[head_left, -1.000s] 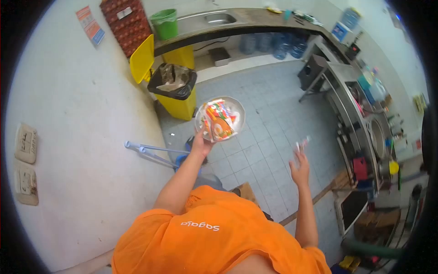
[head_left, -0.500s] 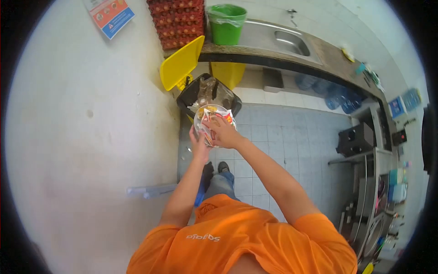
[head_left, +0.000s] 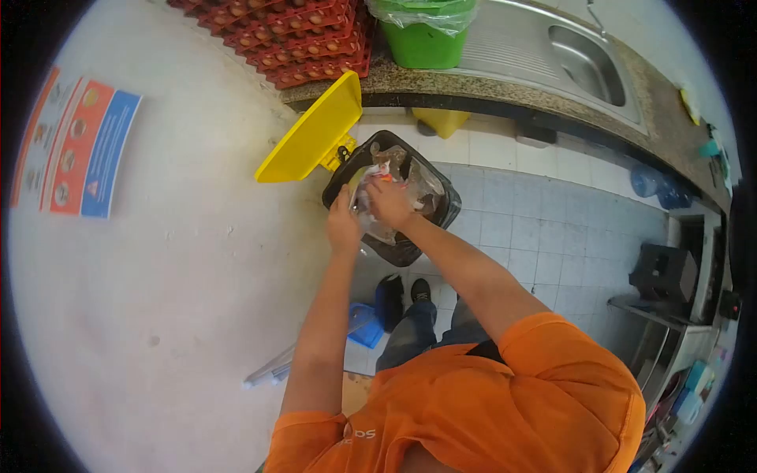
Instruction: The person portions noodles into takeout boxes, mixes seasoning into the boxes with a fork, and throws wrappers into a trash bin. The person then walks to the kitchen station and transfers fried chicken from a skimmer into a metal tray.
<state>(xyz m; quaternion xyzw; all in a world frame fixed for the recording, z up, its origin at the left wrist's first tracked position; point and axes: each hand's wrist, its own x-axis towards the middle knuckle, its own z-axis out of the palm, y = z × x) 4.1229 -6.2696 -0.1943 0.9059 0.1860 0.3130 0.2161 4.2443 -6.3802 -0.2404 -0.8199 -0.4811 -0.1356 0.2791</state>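
Observation:
Over the open bin (head_left: pixel 400 251), which has a black liner and crumpled clear plastic inside, my left hand (head_left: pixel 344 223) holds the pale bowl (head_left: pixel 356 189) by its edge, tilted toward the liner. My right hand (head_left: pixel 388 202) is at the bowl's mouth, its fingers against colourful wrappers (head_left: pixel 382 171); whether they grip any is hidden. The bin's yellow lid (head_left: pixel 309 135) stands raised at the left.
Red egg trays (head_left: pixel 296 39) and a green bucket (head_left: pixel 426 41) stand on the counter beside a steel sink (head_left: pixel 587 65). A blue dustpan (head_left: pixel 365 325) lies near my feet. A black box-shaped object (head_left: pixel 664 272) stands at the right.
The bowl has moved forward over the bin and tipped from nearly level. My right hand, earlier away at the right, has come to the wrappers. The view has shifted closer to the bin.

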